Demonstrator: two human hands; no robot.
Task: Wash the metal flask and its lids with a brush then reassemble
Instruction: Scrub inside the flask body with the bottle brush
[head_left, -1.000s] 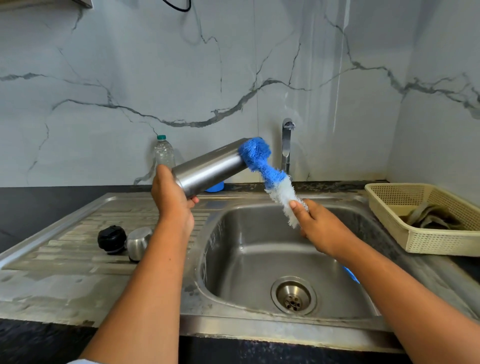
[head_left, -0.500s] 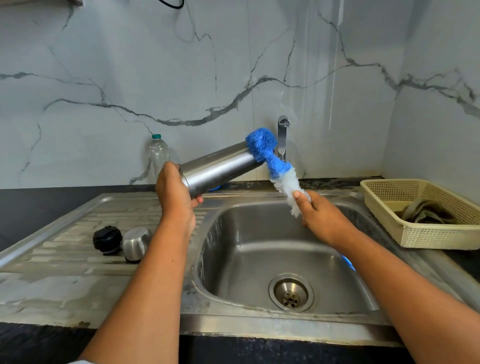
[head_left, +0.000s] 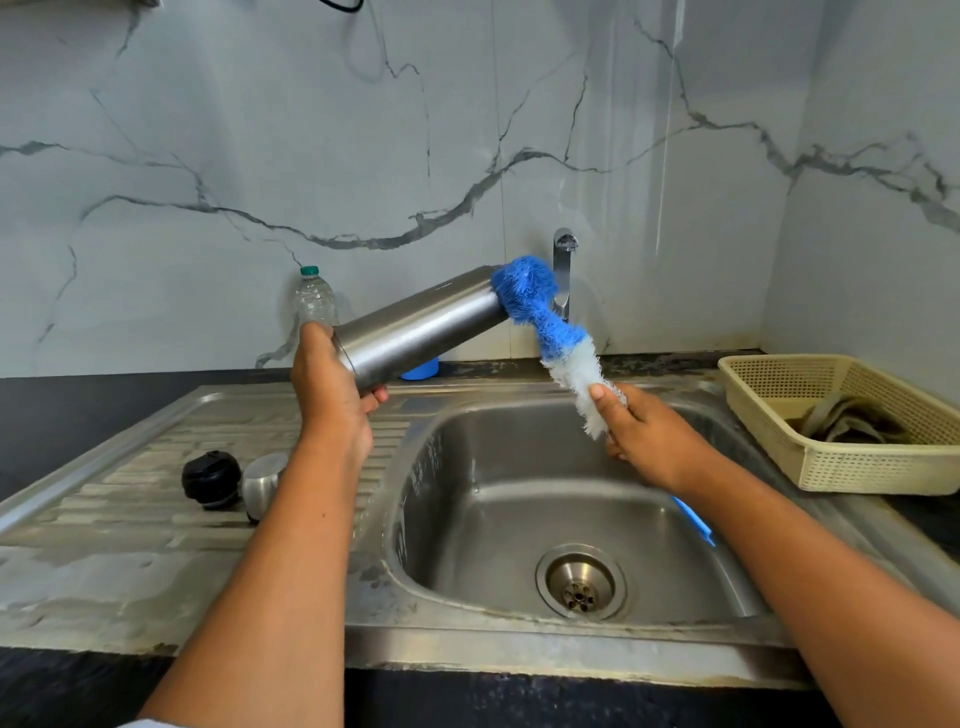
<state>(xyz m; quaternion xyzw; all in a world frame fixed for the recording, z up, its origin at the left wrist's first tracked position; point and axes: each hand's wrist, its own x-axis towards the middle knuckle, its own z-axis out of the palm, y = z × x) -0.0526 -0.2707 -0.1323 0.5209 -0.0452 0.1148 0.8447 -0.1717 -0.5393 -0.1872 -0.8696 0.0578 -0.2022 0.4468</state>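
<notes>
Scrubbing flask (head_left: 421, 327) end, gripping it in left hand (head_left: 332, 384), brush (head_left: 550, 332) in right hand (head_left: 649, 441). Next, probably: straighten brush, push inside.

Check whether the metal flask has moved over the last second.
Yes. The metal flask has shifted up and right, toward the tap: the brush at its mouth now meets the tap in view, where a gap showed before.

flask (head_left: 421, 327) far end buried in brush (head_left: 540, 317) bristles, can't see inside. brush handle mostly behind right grip (head_left: 644, 441), only tip shows. steel lid (head_left: 262, 480) half behind left forearm (head_left: 291, 545). basket (head_left: 857, 467) clipped by right edge. blue thing (head_left: 422, 368) behind flask unidentifiable.
</notes>
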